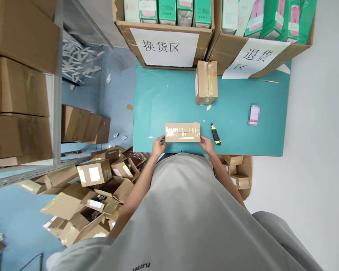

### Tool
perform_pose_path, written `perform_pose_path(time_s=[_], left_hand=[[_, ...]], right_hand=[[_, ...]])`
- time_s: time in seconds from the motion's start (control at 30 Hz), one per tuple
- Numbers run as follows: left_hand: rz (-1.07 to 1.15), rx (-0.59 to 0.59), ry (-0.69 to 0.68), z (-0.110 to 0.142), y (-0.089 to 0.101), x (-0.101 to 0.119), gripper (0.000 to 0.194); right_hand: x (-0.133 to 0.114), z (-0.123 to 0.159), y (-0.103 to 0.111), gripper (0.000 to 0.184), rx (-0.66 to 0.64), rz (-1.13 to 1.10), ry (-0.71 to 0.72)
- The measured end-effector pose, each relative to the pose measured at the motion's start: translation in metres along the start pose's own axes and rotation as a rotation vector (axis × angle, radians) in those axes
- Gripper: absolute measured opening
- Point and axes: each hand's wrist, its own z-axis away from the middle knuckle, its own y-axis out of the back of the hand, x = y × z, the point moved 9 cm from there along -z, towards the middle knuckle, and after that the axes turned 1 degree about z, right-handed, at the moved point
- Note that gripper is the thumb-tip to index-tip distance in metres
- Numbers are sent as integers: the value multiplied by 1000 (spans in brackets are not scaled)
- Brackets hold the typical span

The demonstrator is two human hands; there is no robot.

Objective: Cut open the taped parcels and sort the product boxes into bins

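Observation:
A taped cardboard box (182,132) lies near the front edge of the teal table (164,98). My left hand (158,146) grips its left end, fingers at the lower corner. At the opposite end, my right hand (206,144) holds the lower right corner. Clear, shiny tape runs across the top of the box. Just right of it lies a black and yellow utility knife (215,134). Farther back, a second taped box (206,82) stands with a white label on its left side.
Two large cartons (169,62) with Chinese signs hold green and pink packages (167,11) at the back. A blurred pink item (254,115) lies at right. Discarded boxes (96,203) heap on the floor at left, beside a shelf (56,94) of cartons.

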Motion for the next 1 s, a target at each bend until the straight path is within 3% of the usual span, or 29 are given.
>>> perform_pose_path(time_s=[0.17, 0.37, 0.57, 0.7, 0.8, 0.87, 1.0], left_hand=[[13, 9, -79, 1, 2, 12, 41], [7, 8, -193, -12, 19, 32, 44], [-87, 13, -33, -19, 12, 20, 43], [-100, 63, -3, -9, 13, 25, 43], [-123, 39, -34, 6, 15, 46, 46], [-137, -42, -114, 22, 10, 70, 47], [-169, -267, -325, 65, -24, 126, 54]], right_hand=[[-12, 4, 3, 26, -32, 41, 52], [-34, -4, 12, 31, -45, 15, 162], [-28, -8, -9, 51, -106, 130, 49], [-19, -1, -7, 57, -104, 106, 38], [-10, 1, 5, 58, -84, 83, 25], [-4, -1, 16, 55, -57, 65, 22], [1, -4, 38, 55, 31, 35, 44]])
